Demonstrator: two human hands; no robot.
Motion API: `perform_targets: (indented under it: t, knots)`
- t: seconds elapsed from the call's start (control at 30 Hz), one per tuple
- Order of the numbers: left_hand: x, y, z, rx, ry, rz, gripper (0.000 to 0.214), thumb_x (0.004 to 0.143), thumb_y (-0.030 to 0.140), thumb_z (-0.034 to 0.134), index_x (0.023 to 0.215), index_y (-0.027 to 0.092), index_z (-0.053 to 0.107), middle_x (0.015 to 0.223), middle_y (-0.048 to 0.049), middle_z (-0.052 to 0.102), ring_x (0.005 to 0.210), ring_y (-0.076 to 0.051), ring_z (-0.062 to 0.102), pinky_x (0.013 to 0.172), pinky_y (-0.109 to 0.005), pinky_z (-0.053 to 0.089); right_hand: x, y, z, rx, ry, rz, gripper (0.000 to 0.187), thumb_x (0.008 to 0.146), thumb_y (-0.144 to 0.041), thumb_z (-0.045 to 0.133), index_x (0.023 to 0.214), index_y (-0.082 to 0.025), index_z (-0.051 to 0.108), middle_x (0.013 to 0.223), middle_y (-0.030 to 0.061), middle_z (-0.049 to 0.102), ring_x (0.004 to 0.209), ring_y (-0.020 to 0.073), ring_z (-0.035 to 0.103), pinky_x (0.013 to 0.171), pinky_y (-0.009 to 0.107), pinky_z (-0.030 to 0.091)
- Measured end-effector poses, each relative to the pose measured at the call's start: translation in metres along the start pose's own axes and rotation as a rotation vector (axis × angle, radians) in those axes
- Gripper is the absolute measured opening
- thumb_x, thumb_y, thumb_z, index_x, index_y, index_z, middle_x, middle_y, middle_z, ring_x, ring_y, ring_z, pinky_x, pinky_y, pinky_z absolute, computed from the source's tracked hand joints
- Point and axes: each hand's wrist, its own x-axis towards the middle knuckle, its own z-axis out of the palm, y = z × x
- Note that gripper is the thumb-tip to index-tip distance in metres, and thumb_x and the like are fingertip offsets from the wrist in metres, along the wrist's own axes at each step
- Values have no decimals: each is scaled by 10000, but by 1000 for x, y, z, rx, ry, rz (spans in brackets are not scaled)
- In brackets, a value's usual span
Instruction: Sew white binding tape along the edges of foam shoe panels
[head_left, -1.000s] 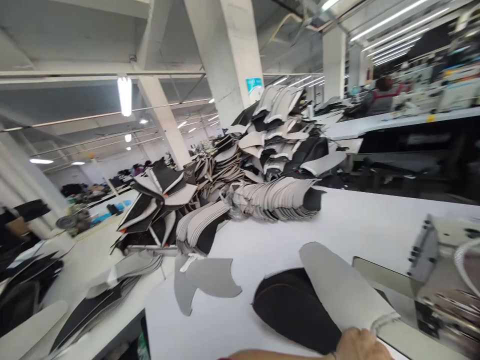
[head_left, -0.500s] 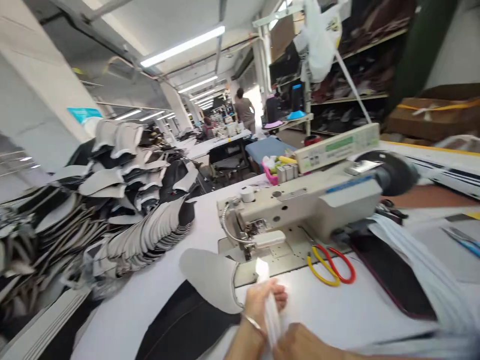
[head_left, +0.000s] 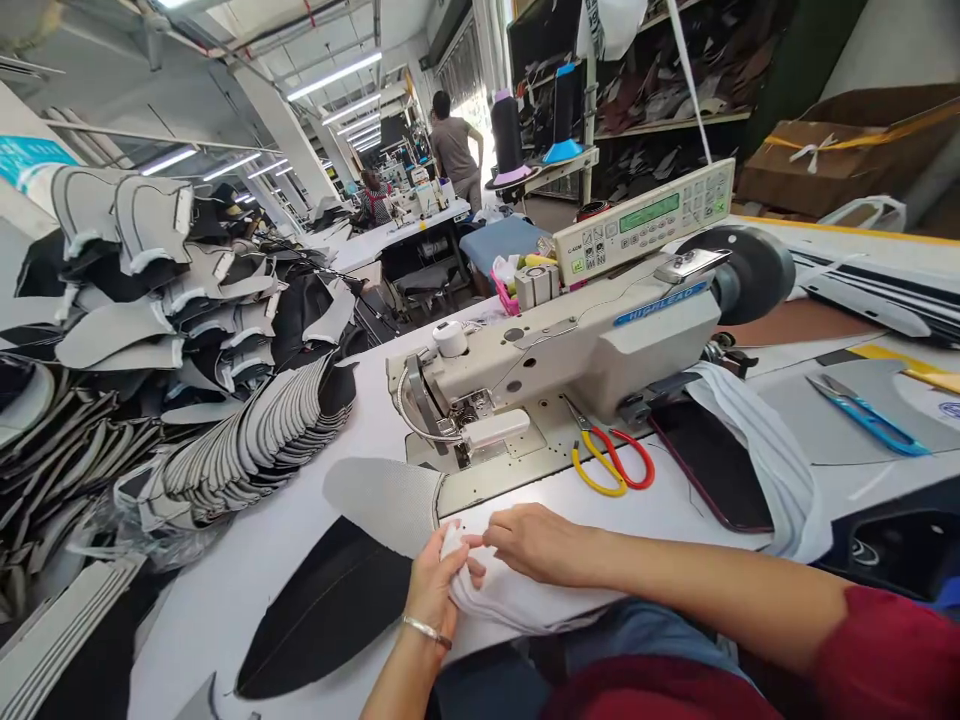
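Observation:
My left hand (head_left: pixel 436 582), a silver bangle at its wrist, is closed around a white fabric strip (head_left: pixel 491 605) at the table's front edge. The strip's folded end sticks up between thumb and fingers, and the rest trails right over the table edge. My right hand (head_left: pixel 536 545) has its fingers curled together close against the left fingertips; what they pinch is hidden. Just left of my hands lies a grey mesh piece (head_left: pixel 382 500) joined to a black panel (head_left: pixel 322 610). Behind them stands a sewing machine (head_left: pixel 570 350), its head near the grey piece.
Red-and-yellow-handled scissors (head_left: pixel 611 460) lie by the machine bed, with a dark phone-like slab (head_left: pixel 712 465) further right. Blue snips (head_left: pixel 870 415) rest at far right. Stacked grey shaped pieces (head_left: pixel 255 440) line the left side. A person (head_left: pixel 454 150) stands in the background.
The view has shifted and steadied. My right hand has moved up from low by the strip's hanging part to beside the left fingertips. The strip, earlier pulled downward, now lies slack toward the right.

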Motion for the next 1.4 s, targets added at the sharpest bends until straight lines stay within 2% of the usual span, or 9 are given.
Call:
perform_targets:
  t: [0.13,0.43,0.53,0.63,0.73,0.83,0.93,1.17,1.4]
  knots:
    - [2,8,2,73,82,125,405,619,393,677,901,138,537,495,41,554,259,-44,382,226,-126,177,20,-1,12,-27,141,-104,343,943,-241,211,1051,-201,534,902,23,545,702,127,447,634,242,312]
    - [17,27,-2,9,-59,-118,415,780,492,443,783,107,597,578,-44,583,480,-138,548,464,-256,449,54,11,44,-184,386,-383,258,907,-274,316,931,-185,556,897,31,551,665,133,415,556,286,237]
    - [26,40,-20,396,-14,153,497,763,555,391,878,122,606,818,-99,628,777,-210,589,704,-335,473,56,29,58,-160,440,-272,242,895,-166,306,876,-157,547,957,47,558,686,132,439,579,291,268]
    - [31,51,-39,1125,-10,449,453,681,433,523,1031,149,575,1109,-115,551,1066,-262,467,926,-393,357,56,49,64,-120,417,-62,242,885,-123,300,830,-126,536,1074,89,526,801,156,466,642,288,319]
    - [30,49,-47,1815,-191,381,755,507,219,627,1231,134,432,1362,-139,306,1246,-330,233,1016,-448,223,57,60,67,-90,304,16,212,864,-99,332,821,-117,539,1118,104,501,861,173,461,675,285,346]
    - [34,41,-42,2141,-207,374,856,514,59,557,1321,110,277,1398,-154,220,1239,-337,235,991,-461,266,57,60,69,-85,199,60,198,863,-97,356,881,-108,553,1100,105,507,891,187,445,700,292,353]
    - [49,44,-36,2123,-152,425,709,598,-32,412,1286,132,358,1311,-133,376,1149,-278,376,924,-404,374,57,58,70,-98,149,90,180,860,-118,393,893,-101,569,1085,108,511,906,203,426,704,310,348]
    - [71,71,-20,1488,-241,428,497,636,9,406,1064,192,583,1175,-24,538,1109,-157,466,1010,-298,314,56,54,66,-151,154,144,198,866,-148,398,981,-107,553,1172,108,461,956,220,386,682,340,318]
    - [68,60,-6,1484,-265,382,489,665,43,375,1089,187,571,1232,-10,507,1154,-145,437,1030,-295,288,58,50,60,-165,166,174,222,844,-163,409,1030,-130,525,1194,94,447,925,216,382,636,338,288]
